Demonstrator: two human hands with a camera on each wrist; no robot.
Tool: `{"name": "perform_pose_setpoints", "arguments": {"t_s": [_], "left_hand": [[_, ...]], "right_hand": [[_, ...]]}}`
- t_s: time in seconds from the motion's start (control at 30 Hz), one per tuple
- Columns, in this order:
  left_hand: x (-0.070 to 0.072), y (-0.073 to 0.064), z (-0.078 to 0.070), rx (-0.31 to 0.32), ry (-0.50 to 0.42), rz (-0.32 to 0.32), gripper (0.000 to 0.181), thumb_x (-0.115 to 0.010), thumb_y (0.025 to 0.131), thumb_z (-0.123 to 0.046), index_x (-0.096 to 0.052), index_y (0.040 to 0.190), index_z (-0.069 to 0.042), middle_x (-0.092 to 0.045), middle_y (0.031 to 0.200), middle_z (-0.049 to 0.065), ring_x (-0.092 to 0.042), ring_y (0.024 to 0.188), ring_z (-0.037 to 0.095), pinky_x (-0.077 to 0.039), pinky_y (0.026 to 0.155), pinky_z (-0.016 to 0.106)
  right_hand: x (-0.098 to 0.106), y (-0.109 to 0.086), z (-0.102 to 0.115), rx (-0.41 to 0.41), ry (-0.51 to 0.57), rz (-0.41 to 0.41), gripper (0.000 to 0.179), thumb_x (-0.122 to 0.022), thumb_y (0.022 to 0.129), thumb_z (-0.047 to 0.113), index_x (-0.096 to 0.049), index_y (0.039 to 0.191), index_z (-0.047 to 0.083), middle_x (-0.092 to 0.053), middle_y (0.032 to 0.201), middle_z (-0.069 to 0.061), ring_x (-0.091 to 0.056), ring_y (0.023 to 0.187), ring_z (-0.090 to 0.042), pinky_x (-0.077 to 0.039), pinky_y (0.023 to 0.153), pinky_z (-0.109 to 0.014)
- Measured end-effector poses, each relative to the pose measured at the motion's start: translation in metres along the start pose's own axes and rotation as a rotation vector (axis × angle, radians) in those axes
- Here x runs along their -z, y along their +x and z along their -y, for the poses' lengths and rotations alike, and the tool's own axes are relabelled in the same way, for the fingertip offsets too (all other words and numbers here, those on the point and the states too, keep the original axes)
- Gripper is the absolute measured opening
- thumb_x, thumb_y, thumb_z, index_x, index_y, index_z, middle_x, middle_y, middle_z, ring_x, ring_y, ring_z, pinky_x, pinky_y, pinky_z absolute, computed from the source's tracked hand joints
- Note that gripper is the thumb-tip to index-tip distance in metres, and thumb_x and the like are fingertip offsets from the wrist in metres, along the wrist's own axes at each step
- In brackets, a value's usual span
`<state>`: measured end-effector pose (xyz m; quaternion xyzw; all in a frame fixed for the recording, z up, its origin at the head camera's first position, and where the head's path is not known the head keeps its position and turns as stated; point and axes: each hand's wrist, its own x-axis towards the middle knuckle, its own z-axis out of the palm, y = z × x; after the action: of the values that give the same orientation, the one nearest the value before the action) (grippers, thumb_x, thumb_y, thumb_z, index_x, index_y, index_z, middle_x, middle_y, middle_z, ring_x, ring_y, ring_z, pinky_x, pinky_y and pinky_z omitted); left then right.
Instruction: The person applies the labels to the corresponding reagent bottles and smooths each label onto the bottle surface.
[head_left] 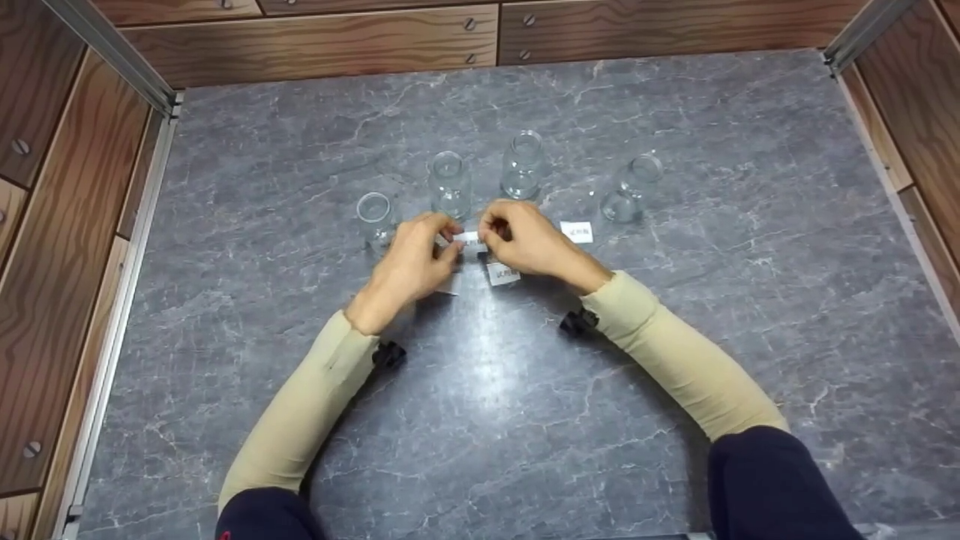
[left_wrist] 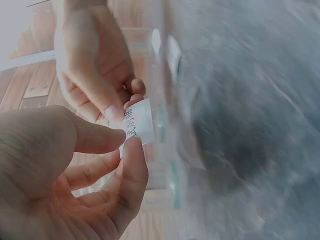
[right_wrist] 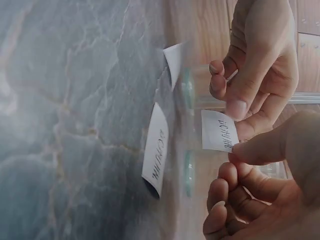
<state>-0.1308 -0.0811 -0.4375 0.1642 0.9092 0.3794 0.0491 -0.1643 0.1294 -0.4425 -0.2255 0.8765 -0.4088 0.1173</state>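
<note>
Four clear glass bottles are set in an uneven row across the upper centre of the frame. One white printed label is held at the centre, pinched between thumb and fingers of both the left hand and the right hand. Two further labels are seen on the grey surface, below and beside the right hand; a third white piece is partly hidden by the left. Both forearms are angled inward from the lower corners, with wrists bent toward each other.
</note>
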Motion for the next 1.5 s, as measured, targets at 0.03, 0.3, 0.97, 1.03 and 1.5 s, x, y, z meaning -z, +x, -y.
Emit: {"name": "perform_pose_setpoints", "arguments": {"t_s": [0.03, 0.3, 0.97, 1.03, 1.5], "left_hand": [[0.001, -0.001, -0.001, -0.006, -0.023, -0.003, 0.018, -0.069, 0.099, -0.005, -0.072, 0.116, 0.002, -0.074, 0.108, 0.016, -0.072, 0.087, 0.027, -0.062, 0.079, 0.037], [0.007, -0.002, -0.016, -0.032, -0.136, -0.029, 0.016, -0.067, 0.103, -0.008, -0.075, 0.115, -0.001, -0.077, 0.106, 0.013, -0.073, 0.081, 0.025, -0.062, 0.074, 0.034], [0.009, 0.005, -0.047, -0.121, -0.223, -0.025, 0.013, -0.069, 0.100, -0.009, -0.080, 0.105, -0.004, -0.080, 0.098, 0.007, -0.073, 0.080, 0.017, -0.064, 0.075, 0.029], [0.009, 0.006, -0.048, -0.132, -0.225, -0.020, 0.013, -0.069, 0.100, -0.008, -0.081, 0.105, -0.004, -0.080, 0.097, 0.007, -0.073, 0.080, 0.017, -0.063, 0.074, 0.029], [0.015, 0.007, -0.046, -0.255, -0.243, 0.015, 0.015, -0.072, 0.096, -0.010, -0.084, 0.103, -0.006, -0.081, 0.091, 0.006, -0.071, 0.074, 0.013, -0.062, 0.067, 0.026]], "right_hand": [[0.001, -0.002, 0.000, 0.020, 0.007, -0.009, 0.006, -0.063, 0.096, 0.002, -0.069, 0.093, 0.003, -0.067, 0.092, -0.008, -0.061, 0.083, -0.020, -0.054, 0.076, -0.030], [0.018, -0.020, 0.006, 0.081, 0.032, -0.075, 0.005, -0.066, 0.099, 0.002, -0.069, 0.095, 0.001, -0.066, 0.092, -0.009, -0.059, 0.083, -0.020, -0.051, 0.074, -0.031], [0.054, -0.053, 0.017, 0.118, 0.024, -0.165, 0.009, -0.069, 0.098, -0.001, -0.069, 0.096, 0.008, -0.066, 0.091, -0.009, -0.057, 0.081, -0.018, -0.050, 0.072, -0.032], [0.056, -0.055, 0.018, 0.116, 0.023, -0.163, 0.008, -0.069, 0.098, -0.001, -0.069, 0.096, 0.007, -0.066, 0.092, -0.008, -0.057, 0.082, -0.018, -0.050, 0.072, -0.031], [0.062, -0.065, 0.022, 0.165, -0.012, -0.151, 0.003, -0.070, 0.097, 0.001, -0.071, 0.094, 0.003, -0.069, 0.091, -0.008, -0.060, 0.084, -0.017, -0.050, 0.078, -0.030]]}}
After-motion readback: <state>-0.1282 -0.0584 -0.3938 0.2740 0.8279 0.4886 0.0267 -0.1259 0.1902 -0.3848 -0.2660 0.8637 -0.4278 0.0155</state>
